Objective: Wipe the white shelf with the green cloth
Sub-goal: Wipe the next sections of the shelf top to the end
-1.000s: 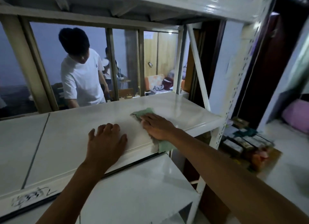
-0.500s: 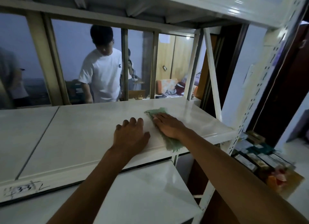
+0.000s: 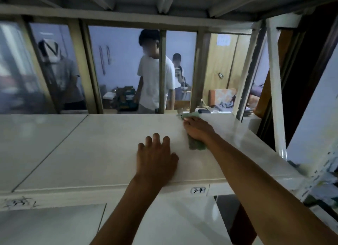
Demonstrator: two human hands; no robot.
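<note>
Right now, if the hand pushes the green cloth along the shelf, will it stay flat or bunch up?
The green cloth looks soft and already crumpled, so it probably bunches. The right hand lies flat on it, which likely keeps it sliding over the smooth white shelf.

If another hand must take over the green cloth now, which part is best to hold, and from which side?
Probably the free tail of the green cloth, bunched beside the right hand's wrist. Come from the near, front side of the white shelf and pinch it from above. The rest lies flat under the palm; only a small corner shows past the fingers.
</note>
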